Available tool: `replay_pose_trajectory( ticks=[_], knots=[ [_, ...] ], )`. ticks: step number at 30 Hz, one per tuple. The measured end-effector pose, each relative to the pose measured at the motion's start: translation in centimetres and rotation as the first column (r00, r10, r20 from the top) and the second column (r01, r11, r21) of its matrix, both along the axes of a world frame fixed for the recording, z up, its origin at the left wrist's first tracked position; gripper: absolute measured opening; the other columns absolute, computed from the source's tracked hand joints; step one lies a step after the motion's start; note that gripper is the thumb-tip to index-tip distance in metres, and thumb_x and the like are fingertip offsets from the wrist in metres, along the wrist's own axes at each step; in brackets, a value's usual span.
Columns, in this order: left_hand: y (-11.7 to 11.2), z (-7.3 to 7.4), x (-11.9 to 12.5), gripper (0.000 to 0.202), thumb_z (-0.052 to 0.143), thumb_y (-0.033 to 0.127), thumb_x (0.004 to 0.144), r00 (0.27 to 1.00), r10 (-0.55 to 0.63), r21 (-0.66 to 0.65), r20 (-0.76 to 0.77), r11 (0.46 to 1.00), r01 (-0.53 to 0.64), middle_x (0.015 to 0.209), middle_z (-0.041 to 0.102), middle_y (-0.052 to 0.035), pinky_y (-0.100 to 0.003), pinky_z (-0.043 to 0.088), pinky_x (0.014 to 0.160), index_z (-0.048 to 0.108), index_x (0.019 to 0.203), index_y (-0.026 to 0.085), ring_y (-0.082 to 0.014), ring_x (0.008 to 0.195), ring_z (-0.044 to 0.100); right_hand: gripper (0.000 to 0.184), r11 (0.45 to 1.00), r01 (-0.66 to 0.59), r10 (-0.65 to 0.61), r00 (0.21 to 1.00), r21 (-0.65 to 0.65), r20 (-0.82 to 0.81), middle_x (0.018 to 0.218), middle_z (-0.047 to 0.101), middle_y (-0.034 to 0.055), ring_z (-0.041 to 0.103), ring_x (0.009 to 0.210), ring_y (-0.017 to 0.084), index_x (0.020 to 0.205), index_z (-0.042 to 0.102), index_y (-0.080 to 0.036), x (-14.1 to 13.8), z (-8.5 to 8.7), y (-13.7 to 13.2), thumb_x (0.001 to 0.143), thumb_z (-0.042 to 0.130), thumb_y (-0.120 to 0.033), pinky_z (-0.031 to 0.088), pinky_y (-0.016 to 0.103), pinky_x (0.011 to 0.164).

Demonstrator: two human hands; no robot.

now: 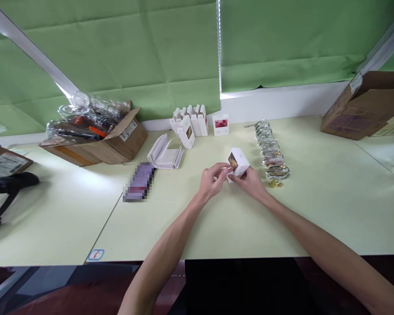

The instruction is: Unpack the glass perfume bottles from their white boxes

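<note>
Between my two hands, just above the table, is a small white carton (239,159) with a dark picture on one face. My right hand (249,181) is wrapped round its lower right side. The fingers of my left hand (213,179) pinch at its lower left edge; which part they grip is partly hidden. To the right lies a row of shiny foil packets (269,151), with gold round pieces (276,183) at its near end. Behind stand several white cartons (187,131) in a group, and one carton with a pink picture (221,125) beside them.
Flat white cartons (166,157) lie left of my hands, near a pixelated purple object (139,181). A cardboard box (118,140) full of plastic-wrapped items stands at the back left. Another open cardboard box (361,105) is at the back right, and a black curved object (11,183) at far left.
</note>
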State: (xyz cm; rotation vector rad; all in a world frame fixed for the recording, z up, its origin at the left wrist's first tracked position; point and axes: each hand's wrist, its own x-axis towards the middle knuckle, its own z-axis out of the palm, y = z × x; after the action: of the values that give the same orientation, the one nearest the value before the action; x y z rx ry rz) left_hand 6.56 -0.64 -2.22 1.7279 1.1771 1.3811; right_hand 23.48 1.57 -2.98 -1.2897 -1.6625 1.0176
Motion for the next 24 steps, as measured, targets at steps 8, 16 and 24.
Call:
replay_pose_trajectory(
  ticks=[8,16,24],
  knots=[
    [1.6,0.2,-2.3,0.067,0.056,0.013,0.073,0.998,0.044,-0.168,-0.05,0.984,-0.052,0.133,0.064,-0.0092,-0.023,0.054,0.054,0.05,0.139,0.025,-0.0051,0.053,0.055,0.054,0.97,-0.186,0.122,0.929,-0.156,-0.35,0.116,0.074,0.012,0.071,0.107,0.027,0.119,0.056,-0.021,1.6,0.0,1.4,0.071,0.078,-0.03,0.054,0.05,0.097],
    [1.7,0.3,-2.7,0.05,0.07,0.033,0.08,0.971,-0.227,-0.422,-0.076,0.889,0.175,0.127,0.066,-0.0117,-0.02,0.042,0.041,0.06,0.126,0.019,-0.0087,0.059,0.055,0.047,0.954,-0.297,0.298,0.942,0.03,-0.153,0.129,0.069,0.0115,0.068,0.114,0.026,0.128,0.057,-0.018,1.8,-0.4,1.2,0.082,0.063,-0.022,0.053,0.047,0.1],
    [2.4,-0.9,-2.9,0.04,0.073,0.033,0.081,0.974,-0.161,-0.292,-0.156,0.95,0.111,0.116,0.072,-0.0077,-0.028,0.053,0.07,0.065,0.117,0.019,-0.0174,0.081,0.066,0.037,0.972,-0.175,0.149,0.975,0.157,0.167,0.112,0.076,0.0078,0.073,0.1,0.027,0.124,0.061,-0.02,1.7,-0.1,0.5,0.086,0.058,-0.021,0.058,0.045,0.09]
  ],
)
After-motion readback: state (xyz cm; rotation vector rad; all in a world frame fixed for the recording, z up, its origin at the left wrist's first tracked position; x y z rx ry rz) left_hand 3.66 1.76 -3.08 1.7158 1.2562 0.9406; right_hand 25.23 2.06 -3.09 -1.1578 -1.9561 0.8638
